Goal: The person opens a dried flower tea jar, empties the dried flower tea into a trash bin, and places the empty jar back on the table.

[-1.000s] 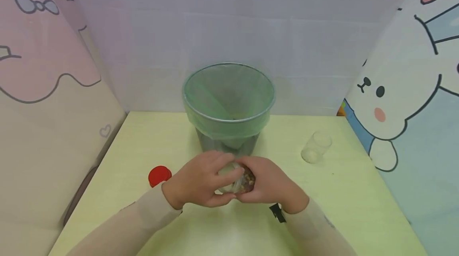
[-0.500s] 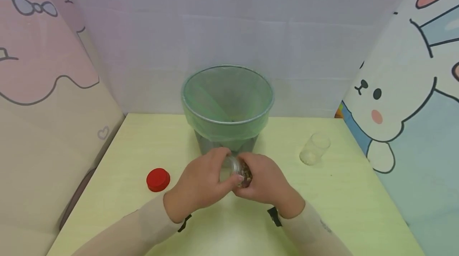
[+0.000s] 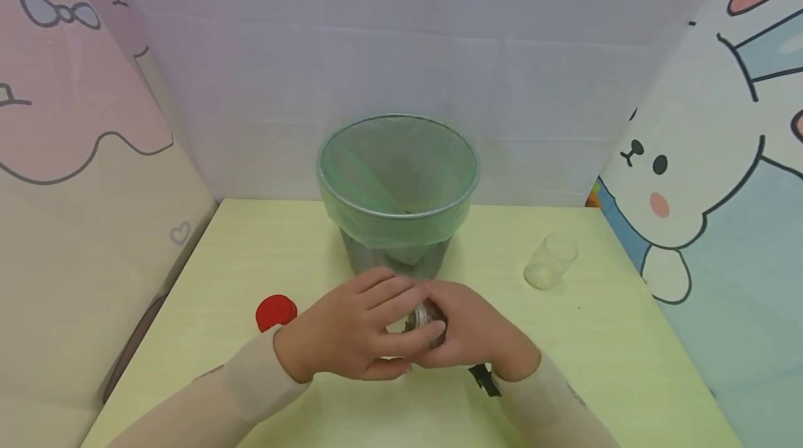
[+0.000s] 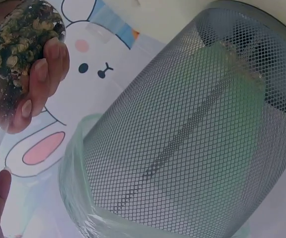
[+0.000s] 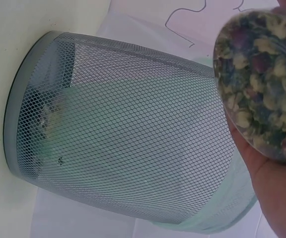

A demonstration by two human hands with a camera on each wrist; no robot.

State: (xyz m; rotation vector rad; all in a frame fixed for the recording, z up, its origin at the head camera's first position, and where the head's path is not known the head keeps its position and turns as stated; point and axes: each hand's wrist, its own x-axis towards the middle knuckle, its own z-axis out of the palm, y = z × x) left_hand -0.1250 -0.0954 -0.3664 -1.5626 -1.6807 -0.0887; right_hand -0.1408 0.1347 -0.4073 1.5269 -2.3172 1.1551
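A clear jar of dried flower buds lies tilted between both hands, in front of the bin. My right hand grips its lower body. Its contents show in the left wrist view as yellowish buds, mostly at the jar's bottom; the right wrist view shows the jar's base, with some dark red buds. The fingers of my left hand curve round the jar's mouth and neck, with fingertips over the threaded rim. The mouth itself is mostly hidden by the left fingers. A red lid lies beside my left wrist.
Right behind the hands stands a grey mesh bin with a green liner folded over its rim. Dark bits show inside near its base. A clear glass cup stands at the right of the pale yellow table. Printed cloth surrounds the table.
My left hand shifts about the jar's mouth: half a second ago its thumb pressed the neck, now the fingers reach across it. My right hand keeps its grip, slightly lower.
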